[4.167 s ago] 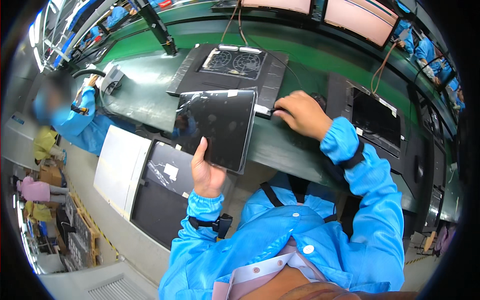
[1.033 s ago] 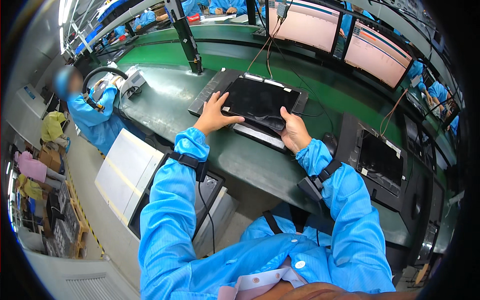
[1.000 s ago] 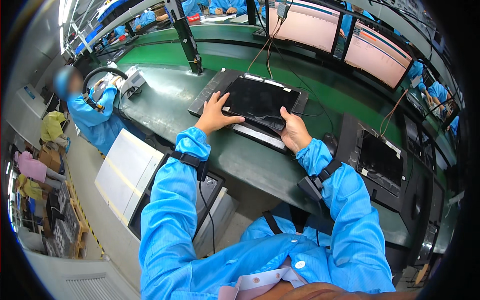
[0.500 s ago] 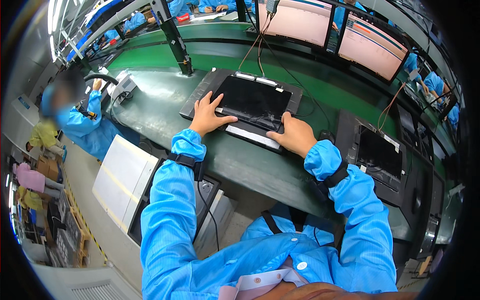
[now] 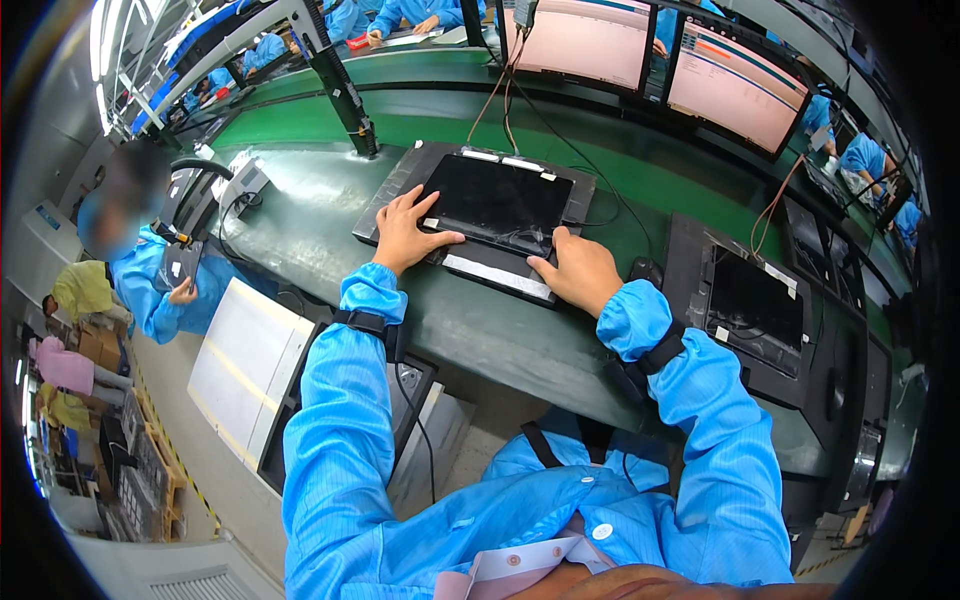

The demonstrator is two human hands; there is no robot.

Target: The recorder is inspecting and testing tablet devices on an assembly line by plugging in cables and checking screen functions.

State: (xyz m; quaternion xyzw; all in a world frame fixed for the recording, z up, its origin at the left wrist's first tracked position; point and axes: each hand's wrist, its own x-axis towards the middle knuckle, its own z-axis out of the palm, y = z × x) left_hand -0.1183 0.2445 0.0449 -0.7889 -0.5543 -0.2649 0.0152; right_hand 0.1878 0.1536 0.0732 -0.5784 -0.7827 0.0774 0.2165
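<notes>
The glossy black rectangular panel (image 5: 502, 201) likely wants light, even edge pressure, left hand (image 5: 402, 235) spread apart on one side, right hand (image 5: 584, 270) at a corner, grip unclear.

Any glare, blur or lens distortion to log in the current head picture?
Head view: pale glare on the bench at left; a blurred patch over the head of the co-worker; bench edges bowing near the dark rim; left hand and right hand at the panel fairly sharp.
</notes>
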